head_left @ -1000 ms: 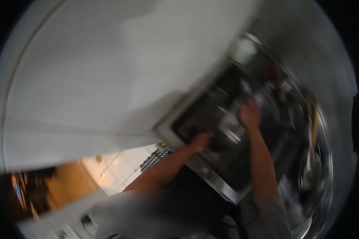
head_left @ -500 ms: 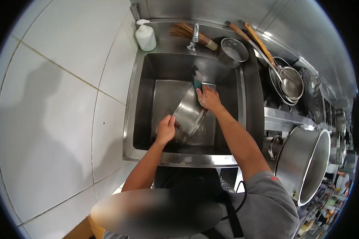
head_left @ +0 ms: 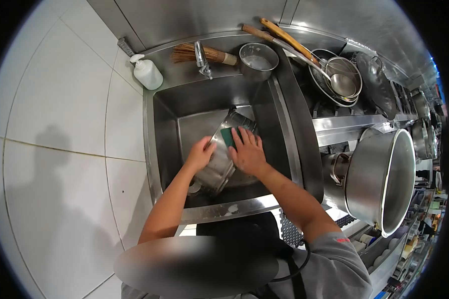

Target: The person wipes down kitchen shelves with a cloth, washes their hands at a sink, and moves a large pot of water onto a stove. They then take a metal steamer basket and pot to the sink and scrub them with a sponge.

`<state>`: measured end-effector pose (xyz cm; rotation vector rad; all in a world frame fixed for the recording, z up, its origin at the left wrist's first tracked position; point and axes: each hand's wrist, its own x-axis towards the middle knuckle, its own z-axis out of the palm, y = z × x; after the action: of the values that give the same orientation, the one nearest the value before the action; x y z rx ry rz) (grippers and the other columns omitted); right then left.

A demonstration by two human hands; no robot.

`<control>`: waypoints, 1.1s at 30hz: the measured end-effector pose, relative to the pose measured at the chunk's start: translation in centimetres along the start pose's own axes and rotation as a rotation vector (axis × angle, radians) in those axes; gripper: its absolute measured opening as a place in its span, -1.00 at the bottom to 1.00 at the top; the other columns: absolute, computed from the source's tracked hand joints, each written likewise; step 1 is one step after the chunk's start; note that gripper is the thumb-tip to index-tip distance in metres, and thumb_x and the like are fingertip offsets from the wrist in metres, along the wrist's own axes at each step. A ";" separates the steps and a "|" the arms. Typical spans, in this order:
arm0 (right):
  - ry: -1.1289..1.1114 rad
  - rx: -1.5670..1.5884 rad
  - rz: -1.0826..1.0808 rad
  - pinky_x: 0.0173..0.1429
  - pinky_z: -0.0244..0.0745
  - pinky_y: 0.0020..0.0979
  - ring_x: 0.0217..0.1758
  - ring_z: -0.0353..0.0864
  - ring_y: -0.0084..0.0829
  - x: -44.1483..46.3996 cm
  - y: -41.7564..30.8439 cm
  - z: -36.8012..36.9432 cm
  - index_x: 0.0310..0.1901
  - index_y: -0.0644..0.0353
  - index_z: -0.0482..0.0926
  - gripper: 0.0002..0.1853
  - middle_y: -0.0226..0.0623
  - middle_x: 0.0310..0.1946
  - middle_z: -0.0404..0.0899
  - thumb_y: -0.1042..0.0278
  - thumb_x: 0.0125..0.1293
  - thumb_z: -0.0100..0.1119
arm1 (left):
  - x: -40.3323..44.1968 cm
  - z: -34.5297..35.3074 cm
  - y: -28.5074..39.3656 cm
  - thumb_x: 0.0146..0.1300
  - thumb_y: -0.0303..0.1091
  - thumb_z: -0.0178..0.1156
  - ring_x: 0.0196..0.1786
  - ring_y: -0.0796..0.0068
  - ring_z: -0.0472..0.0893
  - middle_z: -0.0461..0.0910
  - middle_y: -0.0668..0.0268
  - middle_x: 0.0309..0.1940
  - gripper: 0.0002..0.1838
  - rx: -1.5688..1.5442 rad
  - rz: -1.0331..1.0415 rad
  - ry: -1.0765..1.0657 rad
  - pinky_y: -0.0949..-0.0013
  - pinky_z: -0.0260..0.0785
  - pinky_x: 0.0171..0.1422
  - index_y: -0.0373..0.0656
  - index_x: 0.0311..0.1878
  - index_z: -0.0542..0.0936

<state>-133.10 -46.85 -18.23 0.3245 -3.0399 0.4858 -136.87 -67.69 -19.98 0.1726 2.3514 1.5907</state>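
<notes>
A metal pan (head_left: 215, 168) is tilted inside the steel sink (head_left: 164, 144). My left hand (head_left: 200, 153) grips its left edge, fingers closed round the rim. On the pan's surface lies a green scouring pad (head_left: 228, 137), with my right hand (head_left: 249, 151) pressed flat over its right part, fingers spread. The faucet (head_left: 202, 59) stands at the sink's back edge, and no water shows running from it. The pan's lower end sits near the sink's front wall.
Behind the sink are a white pump bottle (head_left: 148, 74), a straw brush (head_left: 204, 53) and a small metal pot (head_left: 258, 61). On the right are a ladle (head_left: 343, 85), strainer, wok and large pot (head_left: 371, 182). White tiles (head_left: 55, 114) cover the left wall.
The pan has turned and is held more steeply. My right hand has moved down with the green pad onto the pan's face, its fingers now more spread. The view has shifted.
</notes>
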 end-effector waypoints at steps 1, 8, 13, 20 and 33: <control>-0.003 0.010 0.004 0.47 0.04 0.17 0.51 0.12 -0.06 0.9 0.7 0.4 0.46 0.17 0.17 -0.31 -0.08 0.47 0.14 -0.08 0.42 -0.12 | -1.7 -0.7 -2.1 0.42 -0.02 0.08 -0.22 0.18 0.65 0.68 0.09 -0.24 -0.56 0.138 -0.089 -0.018 0.20 0.42 -0.14 -0.28 -0.15 0.66; -0.296 0.029 0.266 0.50 -0.06 0.21 0.52 0.12 0.03 9.8 6.3 1.6 0.37 0.35 0.28 -0.33 0.02 0.46 0.17 -0.06 0.46 -0.27 | -5.2 2.4 -5.1 0.51 0.06 -0.19 -0.06 -0.30 0.57 0.61 -0.20 -0.21 -0.41 0.313 -0.268 0.247 -0.07 0.41 0.02 -0.27 -0.13 0.66; 0.029 -0.110 -0.326 0.49 -0.02 0.18 0.48 0.14 0.16 1.2 -3.6 1.2 0.31 0.46 0.31 -0.35 0.09 0.42 0.21 0.13 0.32 0.02 | -1.9 2.4 -2.6 0.53 0.04 -0.25 -0.07 -0.33 0.56 0.61 -0.22 -0.23 -0.38 0.248 -0.219 0.241 -0.14 0.39 0.01 -0.31 -0.19 0.65; -0.009 -0.150 -0.129 0.44 0.16 0.04 0.40 0.31 0.08 11.2 1.4 2.6 0.37 0.44 0.24 -0.34 0.12 0.34 0.34 0.04 0.43 -0.15 | 0.5 3.6 -2.6 0.54 0.03 -0.30 -0.13 -0.35 0.56 0.59 -0.26 -0.31 -0.34 0.142 -0.250 0.216 -0.15 0.38 0.00 -0.37 -0.26 0.63; -0.096 -0.075 -0.275 0.53 0.05 0.01 0.52 0.15 0.02 6.7 -2.1 0.0 0.41 0.46 0.17 -0.28 0.12 0.45 0.17 0.17 0.33 0.08 | 2.1 3.9 -1.9 0.53 0.08 -0.35 -0.17 -0.36 0.57 0.60 -0.26 -0.33 -0.32 0.099 -0.219 0.148 -0.18 0.39 -0.02 -0.30 -0.19 0.64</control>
<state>-139.17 -50.14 -17.12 0.7690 -3.0238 0.3468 -137.56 -64.43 -23.45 -0.1830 2.4633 1.4281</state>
